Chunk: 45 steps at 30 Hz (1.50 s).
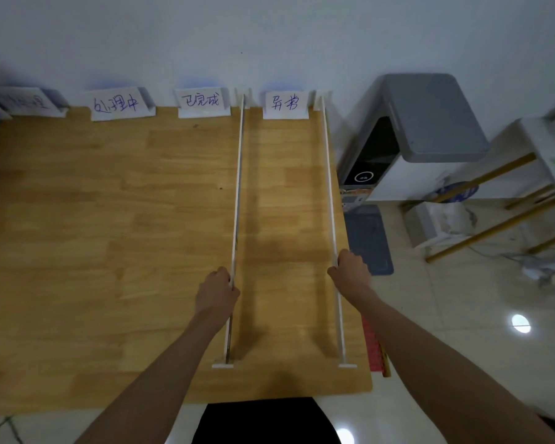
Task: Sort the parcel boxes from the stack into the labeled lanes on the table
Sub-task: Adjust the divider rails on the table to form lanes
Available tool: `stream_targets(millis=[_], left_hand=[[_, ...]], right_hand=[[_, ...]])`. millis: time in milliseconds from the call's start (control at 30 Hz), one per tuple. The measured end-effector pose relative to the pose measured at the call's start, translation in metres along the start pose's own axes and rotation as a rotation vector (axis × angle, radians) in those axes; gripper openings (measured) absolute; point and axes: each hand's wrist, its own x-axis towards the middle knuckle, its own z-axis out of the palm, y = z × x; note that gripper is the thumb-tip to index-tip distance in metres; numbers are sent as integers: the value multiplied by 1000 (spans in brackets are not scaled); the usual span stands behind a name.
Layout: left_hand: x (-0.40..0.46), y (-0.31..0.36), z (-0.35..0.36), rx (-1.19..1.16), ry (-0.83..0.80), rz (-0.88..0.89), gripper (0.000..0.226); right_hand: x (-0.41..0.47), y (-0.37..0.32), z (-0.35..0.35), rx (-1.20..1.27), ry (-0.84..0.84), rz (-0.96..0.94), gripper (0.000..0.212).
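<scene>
To set this lane true, both dividers should probably run parallel from the label card (285, 104) at the wall toward the table (93, 251) edge, kept upright. The left hand (217, 291) curls round the left divider (238, 187); the right hand (350, 270) curls round the right divider (329, 174) (forearms stretched forward). No parcel boxes show anywhere near the card.
</scene>
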Motion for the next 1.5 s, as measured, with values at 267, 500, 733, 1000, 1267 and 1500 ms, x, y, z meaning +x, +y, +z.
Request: stream_targets(millis=[267,500,733,1000,1267,1500], left_hand=[[4,2,3,-42,-8,-32,21],[6,9,9,-77,-25,-40,27],[7,11,12,-89,-28,-57,23],[12,14,12,-41,-43,-32,23],[9,16,2,54,-31,8,41],[18,22,-85,183,219,193,45]], right_hand=[[6,7,6,32,23,14,11],[6,9,4,49,40,16,12],[5,16,4,55,49,13,16],[6,16,3,55,34,21,16],[-1,10,-15,37,53,12,34],[-11,-39,-71,33,291,-211,33]])
